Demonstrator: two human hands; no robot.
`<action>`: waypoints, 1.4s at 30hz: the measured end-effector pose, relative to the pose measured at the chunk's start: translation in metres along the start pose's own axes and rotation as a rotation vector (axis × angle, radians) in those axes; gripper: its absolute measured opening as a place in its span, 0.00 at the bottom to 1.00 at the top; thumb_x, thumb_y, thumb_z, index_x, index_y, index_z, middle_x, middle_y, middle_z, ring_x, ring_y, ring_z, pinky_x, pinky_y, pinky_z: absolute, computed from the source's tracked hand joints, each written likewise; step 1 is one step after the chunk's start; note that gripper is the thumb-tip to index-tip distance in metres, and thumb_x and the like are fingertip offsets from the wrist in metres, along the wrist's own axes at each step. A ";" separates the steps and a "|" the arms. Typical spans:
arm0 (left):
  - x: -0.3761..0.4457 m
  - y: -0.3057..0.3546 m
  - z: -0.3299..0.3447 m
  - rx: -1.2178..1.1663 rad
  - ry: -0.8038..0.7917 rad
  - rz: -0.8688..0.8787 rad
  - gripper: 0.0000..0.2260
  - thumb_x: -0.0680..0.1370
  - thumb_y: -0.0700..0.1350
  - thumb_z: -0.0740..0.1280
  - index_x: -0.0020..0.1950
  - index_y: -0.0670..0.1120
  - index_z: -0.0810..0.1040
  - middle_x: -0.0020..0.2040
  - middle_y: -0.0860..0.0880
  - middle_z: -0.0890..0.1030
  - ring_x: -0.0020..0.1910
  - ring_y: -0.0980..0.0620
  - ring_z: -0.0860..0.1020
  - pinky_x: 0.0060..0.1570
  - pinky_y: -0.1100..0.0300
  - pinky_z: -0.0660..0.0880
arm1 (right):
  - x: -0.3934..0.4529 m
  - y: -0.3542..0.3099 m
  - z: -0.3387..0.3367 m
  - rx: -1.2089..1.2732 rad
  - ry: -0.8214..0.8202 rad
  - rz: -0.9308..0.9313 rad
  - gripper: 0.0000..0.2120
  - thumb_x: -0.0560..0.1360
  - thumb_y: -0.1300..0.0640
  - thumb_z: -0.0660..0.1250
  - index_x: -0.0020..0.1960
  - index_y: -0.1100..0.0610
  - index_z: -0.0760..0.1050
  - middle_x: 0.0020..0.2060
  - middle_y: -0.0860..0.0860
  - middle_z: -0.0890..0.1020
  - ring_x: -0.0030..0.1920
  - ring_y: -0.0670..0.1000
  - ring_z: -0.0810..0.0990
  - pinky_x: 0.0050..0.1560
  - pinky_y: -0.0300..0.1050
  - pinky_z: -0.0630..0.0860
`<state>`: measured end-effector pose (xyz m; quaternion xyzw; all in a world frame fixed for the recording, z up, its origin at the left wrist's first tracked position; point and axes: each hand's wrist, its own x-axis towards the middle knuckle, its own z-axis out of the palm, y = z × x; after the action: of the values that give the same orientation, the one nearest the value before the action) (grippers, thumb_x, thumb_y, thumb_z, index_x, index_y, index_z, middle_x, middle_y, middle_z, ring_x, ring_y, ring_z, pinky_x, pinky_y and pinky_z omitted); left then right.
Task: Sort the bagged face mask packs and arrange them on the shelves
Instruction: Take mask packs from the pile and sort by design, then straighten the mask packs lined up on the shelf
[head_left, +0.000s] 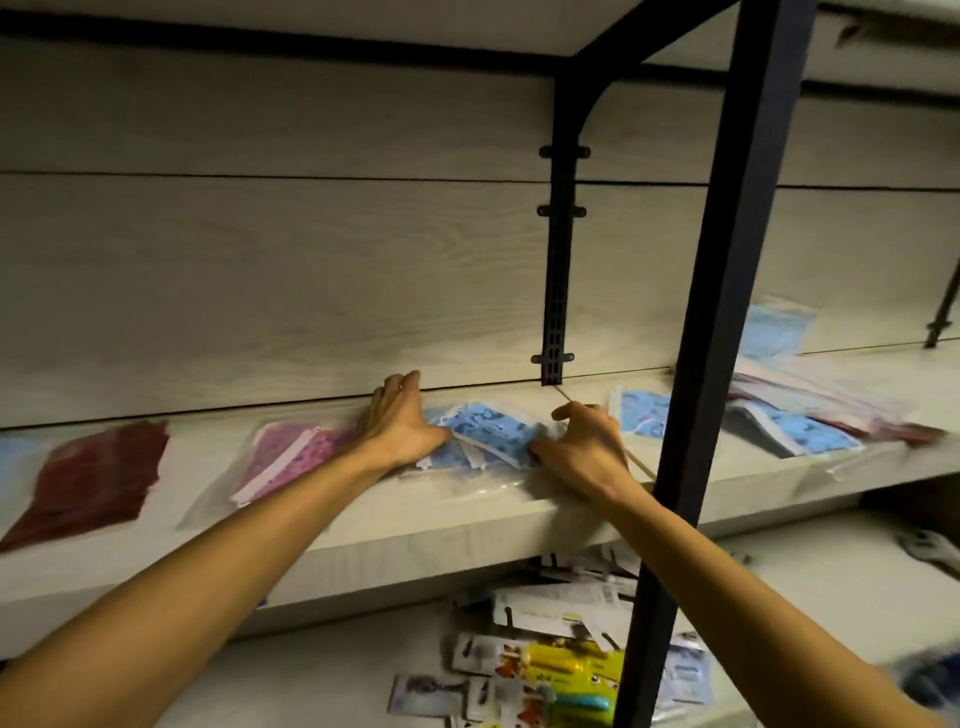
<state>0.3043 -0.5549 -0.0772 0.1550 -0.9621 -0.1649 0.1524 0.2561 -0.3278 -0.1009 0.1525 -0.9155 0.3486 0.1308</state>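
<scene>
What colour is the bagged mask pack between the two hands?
Light blue with a darker blue print, seen in the head view.

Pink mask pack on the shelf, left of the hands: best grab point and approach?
Take the pink mask pack by its near edge, which lies by the front lip of the shelf, coming from the front. It lies flat in a thin, limp bag, so pinching the edge probably beats a top grab. The left hand is closest.

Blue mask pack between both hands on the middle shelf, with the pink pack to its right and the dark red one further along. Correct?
Not quite. The head view shows the pink pack left of the blue mask pack, not right. The dark red pack lies further left.
</scene>
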 end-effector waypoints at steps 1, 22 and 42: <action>0.002 -0.001 0.000 -0.005 0.013 0.025 0.40 0.72 0.55 0.74 0.79 0.46 0.62 0.77 0.44 0.65 0.73 0.42 0.67 0.69 0.51 0.69 | 0.001 -0.001 0.000 -0.023 -0.014 0.013 0.26 0.74 0.45 0.72 0.66 0.56 0.74 0.61 0.57 0.73 0.57 0.53 0.69 0.52 0.46 0.69; -0.150 0.106 0.003 0.293 0.260 0.174 0.22 0.82 0.58 0.60 0.72 0.48 0.72 0.73 0.47 0.72 0.69 0.45 0.72 0.65 0.52 0.69 | -0.092 0.048 -0.098 -0.070 -0.270 -0.712 0.32 0.81 0.52 0.63 0.81 0.54 0.55 0.78 0.53 0.60 0.77 0.53 0.60 0.76 0.49 0.60; -0.097 0.377 0.105 0.369 0.259 0.678 0.12 0.77 0.55 0.62 0.53 0.50 0.79 0.52 0.51 0.83 0.50 0.49 0.79 0.43 0.55 0.75 | -0.028 0.311 -0.269 -0.270 0.086 -0.376 0.21 0.78 0.52 0.65 0.71 0.52 0.70 0.66 0.52 0.77 0.66 0.55 0.74 0.60 0.49 0.74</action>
<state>0.2625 -0.1543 -0.0580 -0.1265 -0.9450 0.0912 0.2876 0.2026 0.0807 -0.1025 0.2863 -0.9029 0.1985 0.2517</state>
